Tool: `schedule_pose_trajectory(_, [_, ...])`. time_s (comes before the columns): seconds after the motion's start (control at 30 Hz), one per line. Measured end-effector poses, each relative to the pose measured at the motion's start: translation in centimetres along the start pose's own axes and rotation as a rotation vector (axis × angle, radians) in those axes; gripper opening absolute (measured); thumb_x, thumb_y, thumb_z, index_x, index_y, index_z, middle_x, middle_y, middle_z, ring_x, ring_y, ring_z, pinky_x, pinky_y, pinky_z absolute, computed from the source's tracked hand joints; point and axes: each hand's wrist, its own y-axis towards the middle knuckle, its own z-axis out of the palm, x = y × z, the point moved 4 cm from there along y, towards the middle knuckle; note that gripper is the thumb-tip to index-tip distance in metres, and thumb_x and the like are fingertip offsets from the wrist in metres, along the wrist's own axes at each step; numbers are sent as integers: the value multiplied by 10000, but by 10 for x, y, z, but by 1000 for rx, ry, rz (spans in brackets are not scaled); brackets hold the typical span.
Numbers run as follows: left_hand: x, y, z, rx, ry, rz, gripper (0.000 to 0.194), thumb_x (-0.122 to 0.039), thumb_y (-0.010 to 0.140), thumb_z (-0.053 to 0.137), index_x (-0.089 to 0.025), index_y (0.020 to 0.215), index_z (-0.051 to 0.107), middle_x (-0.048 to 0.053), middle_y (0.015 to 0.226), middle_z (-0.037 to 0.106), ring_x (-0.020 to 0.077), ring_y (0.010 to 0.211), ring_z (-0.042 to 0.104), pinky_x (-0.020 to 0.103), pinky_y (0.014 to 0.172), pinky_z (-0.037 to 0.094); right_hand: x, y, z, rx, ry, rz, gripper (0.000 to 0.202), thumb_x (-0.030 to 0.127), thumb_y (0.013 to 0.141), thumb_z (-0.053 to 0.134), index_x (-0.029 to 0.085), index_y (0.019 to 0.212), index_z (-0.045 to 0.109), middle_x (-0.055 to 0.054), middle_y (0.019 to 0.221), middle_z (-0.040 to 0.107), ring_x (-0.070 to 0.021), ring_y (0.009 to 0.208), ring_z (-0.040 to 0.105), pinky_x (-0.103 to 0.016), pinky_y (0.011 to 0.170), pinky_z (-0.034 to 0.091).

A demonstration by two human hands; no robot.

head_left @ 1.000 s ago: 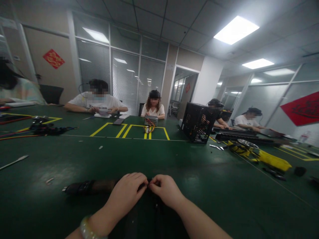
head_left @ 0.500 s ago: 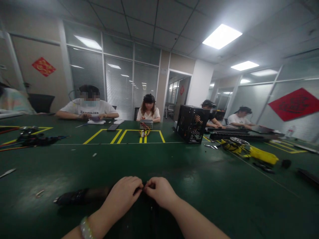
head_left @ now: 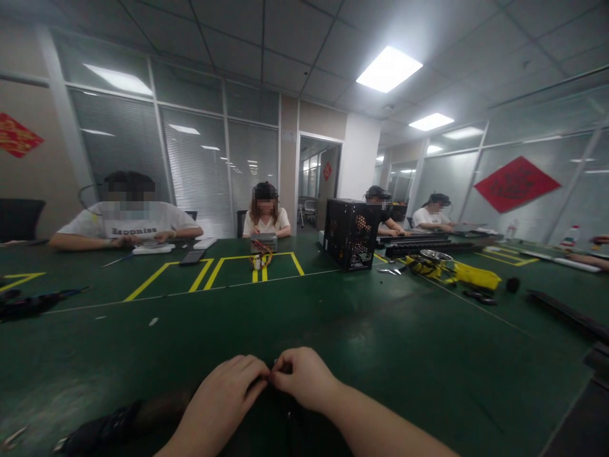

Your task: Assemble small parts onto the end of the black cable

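At the bottom centre my left hand (head_left: 233,385) and my right hand (head_left: 304,379) meet, fingertips almost touching. Both are closed, with thumbs and fingers pinched around something small and dark that I cannot make out. Beneath them lies a dark object whose shape is lost in shadow. A black cylindrical tool (head_left: 107,428) with a metal tip rests to the left of my left hand, its near end hidden behind that hand and forearm.
A black computer case (head_left: 349,235) stands beyond my hands on the green table (head_left: 238,317). Yellow parts (head_left: 476,277) and a black strip (head_left: 571,315) lie right, dark cables (head_left: 33,304) left. Several people sit across the table; one has a wired grey box (head_left: 264,242).
The view has swung to the right, so the background sits further left. My hands remain together in a pinch, slightly lower in the picture.
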Motion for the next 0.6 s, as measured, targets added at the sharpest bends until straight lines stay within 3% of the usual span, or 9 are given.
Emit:
schedule_pose_trajectory(0.37, [4,1,3,-13,-31,-11,167,-265,895,518,-254,957,672,21,995,664,204,940,591,346,878,439,-4,3,3,-6,5,-15,174,339,785,662,197,849,739,2,757,709,-132,688,614,-191,565,383])
schedule_pose_trajectory(0.6, [3,0,0,-36,-43,-59,160,-262,886,527,-259,980,656,15,953,660,198,891,598,332,811,440,0,0,1,26,43,-6,150,301,796,655,190,860,734,-5,776,712,-129,675,615,-194,584,401])
